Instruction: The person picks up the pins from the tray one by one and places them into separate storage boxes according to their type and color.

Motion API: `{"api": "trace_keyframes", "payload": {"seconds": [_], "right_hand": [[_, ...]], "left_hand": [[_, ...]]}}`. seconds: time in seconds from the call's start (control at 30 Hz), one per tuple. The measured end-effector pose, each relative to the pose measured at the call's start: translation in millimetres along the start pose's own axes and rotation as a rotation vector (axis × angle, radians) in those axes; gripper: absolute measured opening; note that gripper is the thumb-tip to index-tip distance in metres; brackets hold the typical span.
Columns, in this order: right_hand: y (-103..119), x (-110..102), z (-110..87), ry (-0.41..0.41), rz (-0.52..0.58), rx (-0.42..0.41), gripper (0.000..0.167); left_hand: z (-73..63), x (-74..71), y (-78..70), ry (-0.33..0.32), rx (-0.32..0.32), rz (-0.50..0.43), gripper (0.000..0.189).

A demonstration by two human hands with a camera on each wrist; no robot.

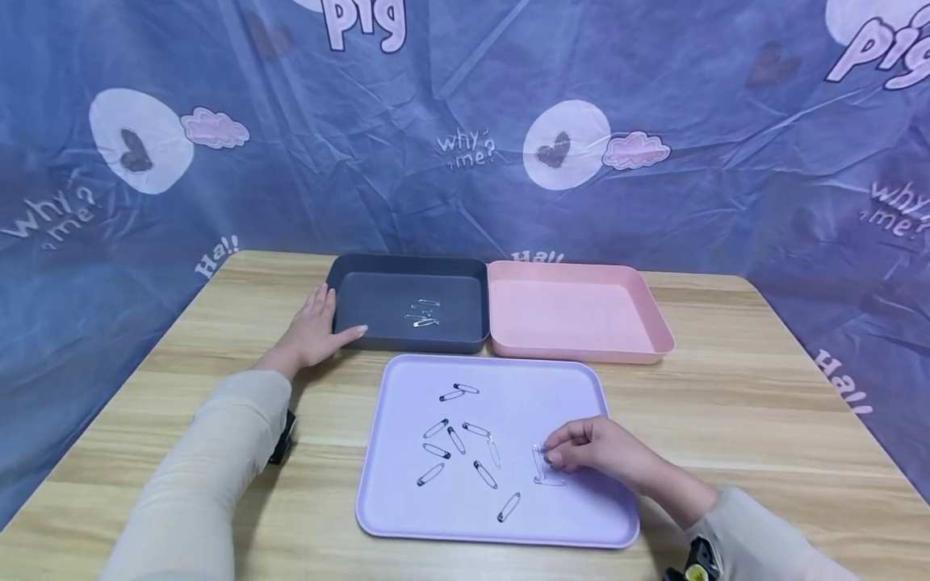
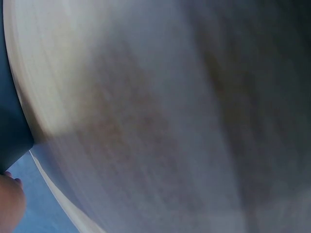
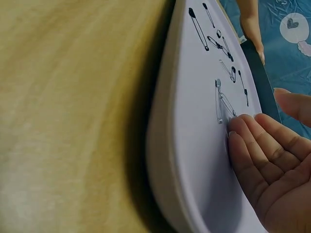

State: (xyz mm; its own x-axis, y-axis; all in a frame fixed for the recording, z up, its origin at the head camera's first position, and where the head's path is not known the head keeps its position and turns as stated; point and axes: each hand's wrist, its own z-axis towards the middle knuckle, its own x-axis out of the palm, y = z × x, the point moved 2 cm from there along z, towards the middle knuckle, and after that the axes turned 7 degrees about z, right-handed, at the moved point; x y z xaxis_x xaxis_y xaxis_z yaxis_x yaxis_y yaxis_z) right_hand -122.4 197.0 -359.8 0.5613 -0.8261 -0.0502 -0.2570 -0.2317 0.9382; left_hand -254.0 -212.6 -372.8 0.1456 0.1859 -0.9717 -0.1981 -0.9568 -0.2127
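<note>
My right hand (image 1: 599,448) is low over the right part of a lilac tray (image 1: 501,528), its fingertips at silver safety pins (image 1: 550,482). In the right wrist view the thumb stands apart from the fingers, whose tips reach the end of a silver safety pin (image 3: 226,104). Black safety pins (image 1: 485,474) lie scattered to the left on the same tray, with another silver one (image 1: 495,452) among them. My left hand (image 1: 308,331) rests against the left front corner of a dark grey tray (image 1: 407,345), thumb over its front rim. Several silver safety pins (image 1: 424,313) lie inside that tray.
A pink tray (image 1: 581,353) stands right beside the dark one, behind the lilac tray. All three are on a wooden table (image 1: 734,387). Blue printed cloth (image 1: 378,177) hangs behind and at both sides. The left wrist view shows mostly blurred tabletop.
</note>
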Motion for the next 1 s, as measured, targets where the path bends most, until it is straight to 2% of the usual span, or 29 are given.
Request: {"api": "trace_keyframes", "payload": {"seconds": [0.13, 0.23, 0.43, 0.63, 0.8, 1.0], "right_hand": [[-2.9, -0.1, -4.2, -0.017, -0.041, 0.008, 0.029], [-4.5, 1.8, -7.4, -0.028, -0.125, -0.019, 0.026], [-7.1, 10.8, -12.4, -0.099, -0.340, -0.134, 0.018], [-11.1, 20.5, -13.4, -0.192, -0.498, -0.241, 0.010], [-11.2, 24.9, -14.1, -0.205, -0.557, -0.283, 0.014], [-9.8, 23.7, -15.4, -0.165, -0.576, -0.280, 0.017]], "left_hand": [[0.9, -0.4, 0.2, -0.004, 0.001, -0.004, 0.099], [1.0, -0.6, -0.1, -0.006, 0.004, -0.008, 0.099], [0.1, -0.5, 1.3, -0.012, -0.007, -0.018, 0.100], [0.3, -0.2, 1.3, -0.002, -0.011, -0.020, 0.101], [1.5, -0.6, 1.4, -0.001, -0.011, -0.020, 0.101], [-0.3, -2.9, -0.1, 0.004, -0.003, -0.017, 0.100]]}}
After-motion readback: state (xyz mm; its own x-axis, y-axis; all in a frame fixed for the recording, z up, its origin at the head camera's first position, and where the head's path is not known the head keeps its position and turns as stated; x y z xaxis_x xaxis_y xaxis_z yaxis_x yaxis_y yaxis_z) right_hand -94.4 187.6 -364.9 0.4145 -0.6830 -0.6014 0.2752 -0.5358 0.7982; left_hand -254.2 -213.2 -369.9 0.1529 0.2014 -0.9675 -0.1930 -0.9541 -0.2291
